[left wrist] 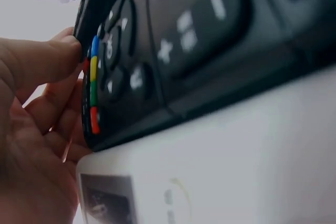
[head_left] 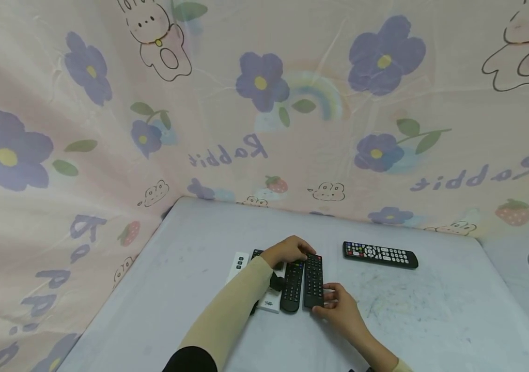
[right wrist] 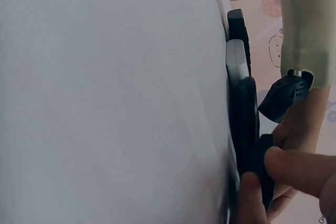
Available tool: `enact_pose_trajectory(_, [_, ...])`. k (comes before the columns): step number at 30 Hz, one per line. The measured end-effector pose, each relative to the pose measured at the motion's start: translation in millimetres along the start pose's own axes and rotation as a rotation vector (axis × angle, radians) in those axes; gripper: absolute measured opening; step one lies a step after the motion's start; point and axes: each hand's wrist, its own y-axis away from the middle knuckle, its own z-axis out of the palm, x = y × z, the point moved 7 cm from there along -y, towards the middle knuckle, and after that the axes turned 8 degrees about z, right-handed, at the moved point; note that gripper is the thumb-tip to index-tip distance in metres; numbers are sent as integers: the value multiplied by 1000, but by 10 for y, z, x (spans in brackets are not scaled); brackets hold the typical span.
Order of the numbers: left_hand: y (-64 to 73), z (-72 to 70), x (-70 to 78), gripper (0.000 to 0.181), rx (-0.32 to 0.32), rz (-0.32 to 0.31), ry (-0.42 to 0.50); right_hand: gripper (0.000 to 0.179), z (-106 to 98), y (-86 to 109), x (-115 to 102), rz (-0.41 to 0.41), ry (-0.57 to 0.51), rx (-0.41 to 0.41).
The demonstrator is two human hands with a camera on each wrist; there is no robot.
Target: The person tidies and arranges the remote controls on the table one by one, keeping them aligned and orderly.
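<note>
My right hand (head_left: 342, 310) pinches the lower end of a black remote control (head_left: 313, 283), the rightmost in a row of several laid side by side. At that remote's far end, my left hand (head_left: 290, 249) holds its top edge between thumb and fingers. Just left of it lies a second black remote (head_left: 291, 290) with a rounded lower end and coloured buttons. Beyond that a white remote (head_left: 270, 302) shows partly under my left forearm. In the right wrist view, thumb and finger grip the dark remote's end (right wrist: 260, 163), slightly raised at the row's near side.
Another white remote (head_left: 238, 262) and the top of a black one (head_left: 257, 253) stick out left of my forearm. A separate black remote (head_left: 379, 254) lies crosswise at the right. Patterned cloth (head_left: 311, 139) hangs behind the white table (head_left: 432, 320).
</note>
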Motion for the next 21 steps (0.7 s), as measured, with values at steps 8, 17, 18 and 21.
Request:
enact_pose_trajectory(8, [17,-2,50,25,-1,-12,-70,66,49,-19,-11,-5,5,-29])
enact_pose_trajectory(17, [29,4,46,25,11,-25,-82,64,53,-33,-2,-17,8,-38])
enact_pose_trajectory(18, [31,3,47,25,12,-25,-82,64,52,-34,-6,-19,11,-40])
enact_pose_trajectory(21, [45,3,48,25,13,-29,-74,65,49,-38,-4,-13,22,-46])
